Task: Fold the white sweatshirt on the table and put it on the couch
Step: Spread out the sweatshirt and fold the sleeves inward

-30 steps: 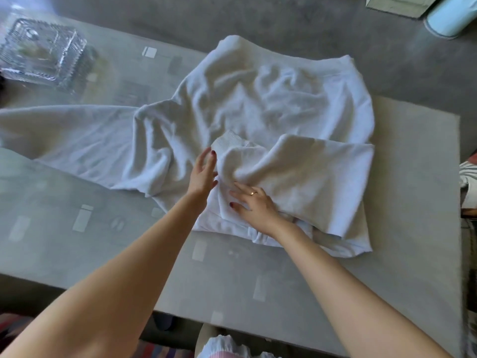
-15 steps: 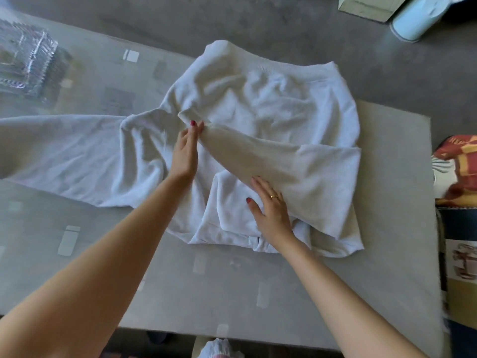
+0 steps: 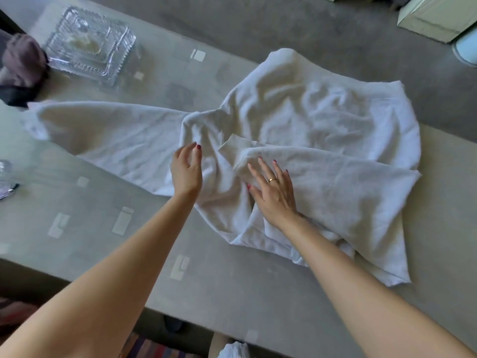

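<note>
Both hands have let go of the folded sleeve; right hand (image 3: 273, 192) lies flat on the white sweatshirt (image 3: 322, 120) (fingers spread); left hand (image 3: 186, 171) hovers, fingers loosely open, above the bench (image 3: 232, 288).

A long grey table (image 3: 232, 288) with pale square patches in its surface filled most of the room before me, and daylight lay soft and bright across it. At its far left corner stood a cut-glass dish (image 3: 90, 45), with a dusky purple bundle (image 3: 22, 63) just beside it at the edge. Beyond the table ran a grey carpet (image 3: 296, 24). In the far right corner sat a cream cabinet (image 3: 436, 16), and near it a pale blue round container (image 3: 467, 49). A striped rug (image 3: 152, 350) showed under the near edge.
</note>
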